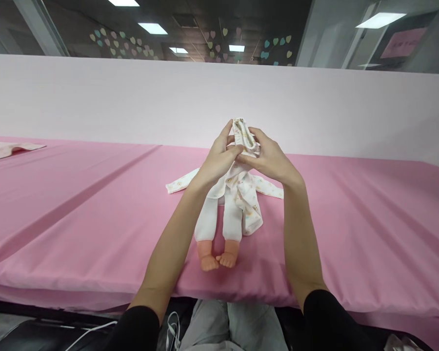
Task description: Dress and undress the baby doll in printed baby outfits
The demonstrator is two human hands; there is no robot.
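A doll [206, 222] lies on its back with its bare feet toward me and its white legs apart. It has a white, patterned baby top [251, 219] around it, with the sleeves spread to both sides and one front flap hanging beside a leg. Above the doll's upper body, my left hand [221, 153] and my right hand [272, 153] hold up a small white, patterned baby garment [243, 134]. Its bunched opening faces upward, pinched by fingers and thumbs at both sides. The doll's head and chest are hidden behind my hands and this cloth.
A pink sheet [113, 209] covers the padded table, creased at left and right. A pale pink cloth [7, 149] lies at the far left. Behind the table stands a low white wall [95, 97] with glass above it. A white cable [89, 334] hangs below the front edge.
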